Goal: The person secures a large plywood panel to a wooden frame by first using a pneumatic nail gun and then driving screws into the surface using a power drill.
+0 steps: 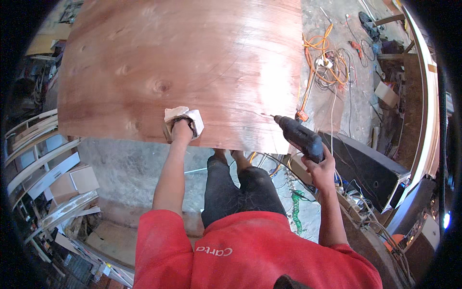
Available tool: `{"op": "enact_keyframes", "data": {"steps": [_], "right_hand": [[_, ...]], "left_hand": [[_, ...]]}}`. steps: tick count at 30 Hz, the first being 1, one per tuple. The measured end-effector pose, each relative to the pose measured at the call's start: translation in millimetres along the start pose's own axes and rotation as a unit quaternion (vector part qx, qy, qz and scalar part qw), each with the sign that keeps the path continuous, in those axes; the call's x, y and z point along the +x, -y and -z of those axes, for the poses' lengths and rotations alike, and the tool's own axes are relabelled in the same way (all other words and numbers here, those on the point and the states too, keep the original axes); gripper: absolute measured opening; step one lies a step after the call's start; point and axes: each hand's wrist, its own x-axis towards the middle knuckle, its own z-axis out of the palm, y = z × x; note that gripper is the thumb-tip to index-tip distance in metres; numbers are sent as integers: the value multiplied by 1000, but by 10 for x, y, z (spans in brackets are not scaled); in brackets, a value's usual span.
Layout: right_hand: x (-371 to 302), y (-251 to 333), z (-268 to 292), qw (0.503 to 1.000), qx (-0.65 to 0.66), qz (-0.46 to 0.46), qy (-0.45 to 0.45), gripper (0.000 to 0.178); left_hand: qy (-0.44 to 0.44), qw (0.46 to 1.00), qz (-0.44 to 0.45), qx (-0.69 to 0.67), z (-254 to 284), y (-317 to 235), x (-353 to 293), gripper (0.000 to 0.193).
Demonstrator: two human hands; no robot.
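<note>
A large reddish-brown plywood sheet (159, 58) lies flat in front of me. Near its front edge sits a small open box (196, 120) with pale flaps. My left hand (182, 131) reaches down into this box, and its fingers are hidden inside. At the sheet's right front, my right hand (321, 168) grips a dark power drill (301, 137) by its handle. The drill points forward and left, with its bit over the sheet near a small mark; whether the bit touches the wood I cannot tell.
Tangled orange and white cables (329, 62) lie on the concrete floor right of the sheet. A long black box (363, 168) stands beside my right arm, near a coiled green hose (296, 212). Wooden frames and boards (43, 164) crowd the left.
</note>
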Motion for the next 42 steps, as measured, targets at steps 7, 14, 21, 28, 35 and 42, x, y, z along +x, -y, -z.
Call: {"op": "enact_keyframes", "data": {"steps": [7,14,21,28,35,42], "right_hand": [[-100,8,2,999,36,-21,-23,52],[-238,376,38,996,61,-14,-68,48],[-471,769,384,983,137,-22,-122,35],[-673,1332,530,980,185,-26,-75,37],[-699,1535,174,981,191,-14,23,31],[-247,1300,79,981,191,-5,45,34]], "left_hand": [[-35,999,-26,-23,-37,17,-21,27],[3,999,-19,-33,243,-89,-105,24],[15,985,-66,-161,751,-98,-443,19],[175,698,53,-692,1062,-732,-659,20],[246,482,85,-837,931,-1614,-183,11],[248,368,71,-893,729,-2123,39,6]]}}
